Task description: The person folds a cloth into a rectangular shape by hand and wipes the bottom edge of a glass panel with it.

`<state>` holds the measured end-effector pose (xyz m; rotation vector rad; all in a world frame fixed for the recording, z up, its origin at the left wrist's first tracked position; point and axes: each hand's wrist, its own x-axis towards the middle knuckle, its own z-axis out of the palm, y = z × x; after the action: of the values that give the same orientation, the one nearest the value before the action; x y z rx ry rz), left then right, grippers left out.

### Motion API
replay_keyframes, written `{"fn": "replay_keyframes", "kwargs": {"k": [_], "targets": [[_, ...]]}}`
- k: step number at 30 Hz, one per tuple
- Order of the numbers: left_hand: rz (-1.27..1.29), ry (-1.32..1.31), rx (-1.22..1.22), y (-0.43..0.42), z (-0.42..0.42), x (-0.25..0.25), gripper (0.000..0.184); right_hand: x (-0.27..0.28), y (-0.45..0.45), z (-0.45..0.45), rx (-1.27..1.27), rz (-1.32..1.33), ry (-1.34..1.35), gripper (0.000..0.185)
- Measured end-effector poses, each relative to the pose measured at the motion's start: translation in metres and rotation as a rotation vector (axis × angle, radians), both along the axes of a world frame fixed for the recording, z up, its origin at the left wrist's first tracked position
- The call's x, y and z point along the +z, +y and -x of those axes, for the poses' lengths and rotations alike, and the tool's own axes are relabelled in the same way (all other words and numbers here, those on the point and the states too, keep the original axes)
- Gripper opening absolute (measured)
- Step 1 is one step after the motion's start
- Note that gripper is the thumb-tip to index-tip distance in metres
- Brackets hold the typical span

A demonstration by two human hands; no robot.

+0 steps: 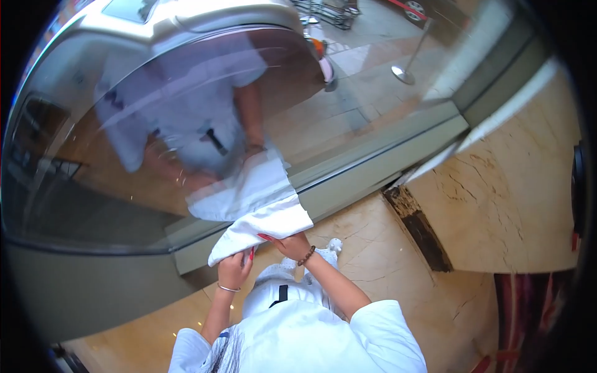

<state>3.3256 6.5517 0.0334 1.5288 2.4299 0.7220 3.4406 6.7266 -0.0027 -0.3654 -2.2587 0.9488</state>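
Observation:
A white cloth [266, 222] is spread between my two hands at the foot of a large window pane [298, 124]. My left hand [234, 271] holds its near left corner, with the thumb up and a silver bangle at the wrist. My right hand [292, 245] grips the near edge further right, and a beaded bracelet circles that wrist. The far edge of the cloth lies by the glass, over the grey window frame [354, 186]. Some fingers of both hands are hidden under the fabric. The glass mirrors my body and the cloth.
Beyond the glass stand a silver vehicle [249, 15] and a post with a round metal base [403, 75]. To the right, a beige marble block [497, 205] has a dark broken edge. Marble flooring [367, 248] lies below, with dark red fabric [525, 311] at lower right.

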Motion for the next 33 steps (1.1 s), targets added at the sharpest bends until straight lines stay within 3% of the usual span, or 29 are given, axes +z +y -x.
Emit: {"fn": "replay_keyframes", "kwargs": {"k": [12,17,22,27,33], "targets": [[-0.063,0.003,-0.161,0.446,-0.32,-0.055,0.034,-0.044,0.419,-0.334,-0.212,-0.051,0.031,0.023],[0.022,0.023,-0.243,0.613,-0.446,-0.046,0.038,-0.059,0.57,-0.467,-0.275,0.008,-0.083,0.024],[0.059,0.011,-0.355,0.737,-0.535,-0.054,0.043,-0.068,0.692,-0.564,-0.323,0.008,-0.102,0.023],[0.116,0.048,-0.496,0.837,-0.603,-0.06,0.054,-0.074,0.783,-0.64,-0.525,-0.104,0.059,0.021],[0.113,0.091,-0.643,0.997,-0.672,-0.071,0.056,-0.086,0.919,-0.721,-0.695,-0.108,0.03,0.021]]}}
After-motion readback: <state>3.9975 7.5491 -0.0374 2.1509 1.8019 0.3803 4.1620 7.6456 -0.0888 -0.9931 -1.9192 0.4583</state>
